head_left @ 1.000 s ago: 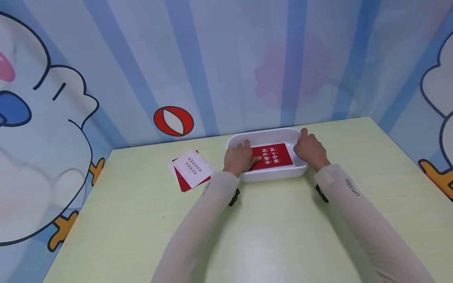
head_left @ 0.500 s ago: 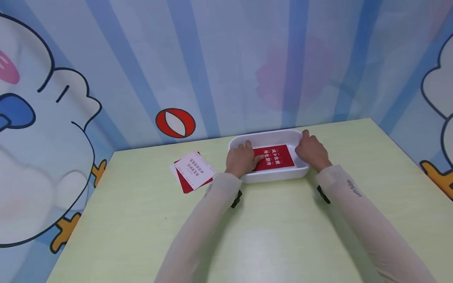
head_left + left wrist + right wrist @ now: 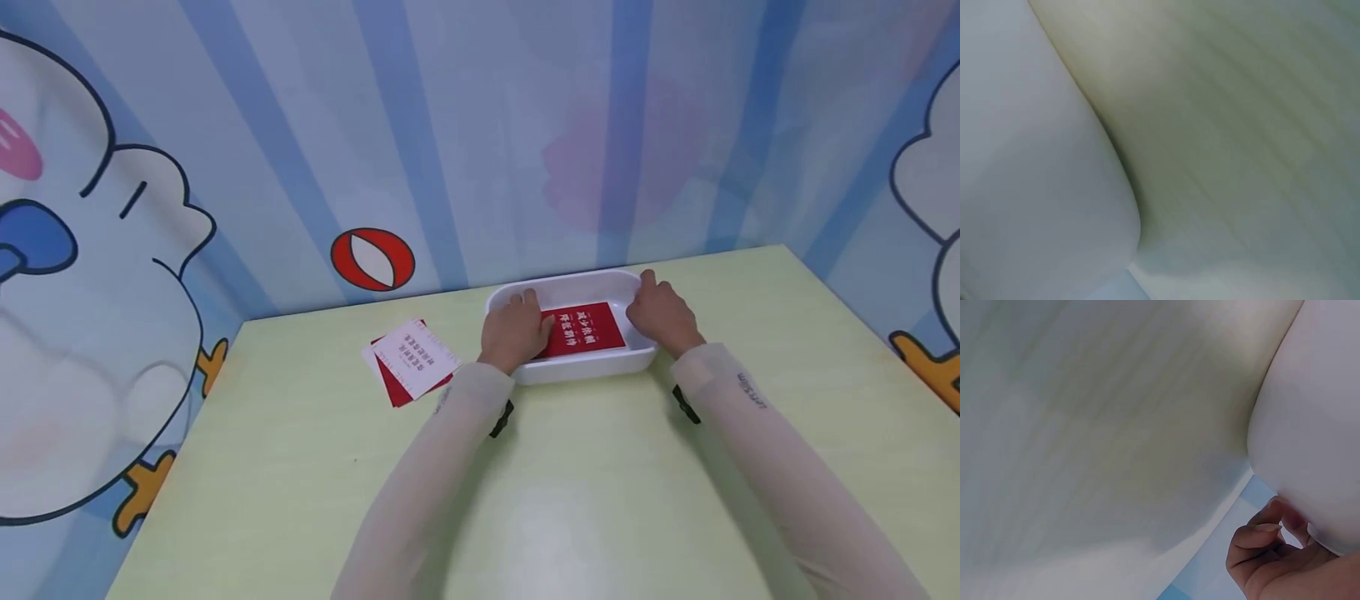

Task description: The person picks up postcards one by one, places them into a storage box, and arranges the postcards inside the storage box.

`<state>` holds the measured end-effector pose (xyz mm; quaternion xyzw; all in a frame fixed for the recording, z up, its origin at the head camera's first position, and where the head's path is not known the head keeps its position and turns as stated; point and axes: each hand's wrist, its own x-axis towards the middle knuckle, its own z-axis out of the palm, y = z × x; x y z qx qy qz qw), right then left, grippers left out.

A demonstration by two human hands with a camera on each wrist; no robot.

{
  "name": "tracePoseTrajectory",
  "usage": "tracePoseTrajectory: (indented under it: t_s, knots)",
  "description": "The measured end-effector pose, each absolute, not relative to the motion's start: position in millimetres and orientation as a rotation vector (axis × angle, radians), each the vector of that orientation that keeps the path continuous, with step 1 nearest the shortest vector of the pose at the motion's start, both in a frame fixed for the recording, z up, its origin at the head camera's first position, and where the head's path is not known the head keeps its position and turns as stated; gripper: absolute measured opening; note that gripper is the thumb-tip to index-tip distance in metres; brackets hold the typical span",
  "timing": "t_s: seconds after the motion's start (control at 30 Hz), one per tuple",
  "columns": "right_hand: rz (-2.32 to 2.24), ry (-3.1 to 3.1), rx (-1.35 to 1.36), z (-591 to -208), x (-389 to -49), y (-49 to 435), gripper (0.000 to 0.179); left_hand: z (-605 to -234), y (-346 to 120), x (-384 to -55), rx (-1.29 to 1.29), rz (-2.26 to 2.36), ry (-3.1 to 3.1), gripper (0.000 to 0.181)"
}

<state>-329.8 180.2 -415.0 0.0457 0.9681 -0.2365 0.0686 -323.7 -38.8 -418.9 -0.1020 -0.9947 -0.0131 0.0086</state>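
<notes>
A white plastic tray [image 3: 585,368] with rounded corners stands against the backdrop at the table's far edge. In it lies a red card [image 3: 588,329] with white printed characters. My left hand [image 3: 512,335] is at the tray's left end, its thumb at the red card's left edge. Its other fingertips are mostly hidden, so I cannot tell whether they pinch the card. My right hand [image 3: 663,317] grips the tray's right end with curled fingers. The right wrist view shows those fingers [image 3: 1260,544] against the tray's outer wall [image 3: 1310,425]; the left wrist view shows only the wall [image 3: 1047,162] and table.
A fanned pile of red and white cards [image 3: 415,358] lies on the pale table [image 3: 300,467] left of the tray. Behind the table rises a blue striped backdrop [image 3: 510,167] with cartoon figures. Side panels [image 3: 82,350] border the table.
My left thumb has drawn back to the left from over the red card, uncovering more of it. My right hand keeps its hold on the tray, and the loose cards lie as before.
</notes>
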Motion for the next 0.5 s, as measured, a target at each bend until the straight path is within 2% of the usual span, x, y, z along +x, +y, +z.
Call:
tracePoseTrajectory:
  t_s: [0.5]
  knots:
    - [-0.674,2.904,0.159,-412.0,-329.5,179.4,0.057,-411.7,-46.6,-326.0,-0.255,-0.348,-2.940,0.039]
